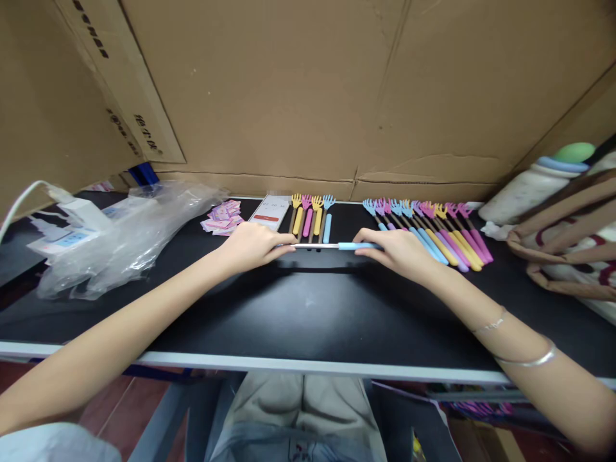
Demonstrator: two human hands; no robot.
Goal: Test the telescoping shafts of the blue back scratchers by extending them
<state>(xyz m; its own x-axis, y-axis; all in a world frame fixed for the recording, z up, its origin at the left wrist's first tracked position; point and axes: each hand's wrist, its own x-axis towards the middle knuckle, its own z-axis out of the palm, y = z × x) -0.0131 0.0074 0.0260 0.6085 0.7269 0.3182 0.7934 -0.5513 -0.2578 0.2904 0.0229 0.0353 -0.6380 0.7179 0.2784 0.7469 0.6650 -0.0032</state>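
Between my two hands, level above the black table, lies a back scratcher [315, 246] with a silver rod and a light blue handle. My left hand [253, 245] pinches its left end, and the head there is mostly hidden by the fingers. At the other end, my right hand [392, 249] grips the blue handle. Just behind the rod is a small row of back scratchers [307, 221] with yellow, pink and blue hand-shaped heads. Beyond my right hand a larger row of back scratchers [447, 240] lies slanted, in blue, purple, yellow and pink.
A phone [270, 212] and a pile of pink paper slips [224, 218] lie behind my left hand. Clear plastic bags [120, 240] and a white power strip [72, 240] are at left. A white bottle [529, 189] and a bag [568, 237] stand at right, before a cardboard wall [289, 90].
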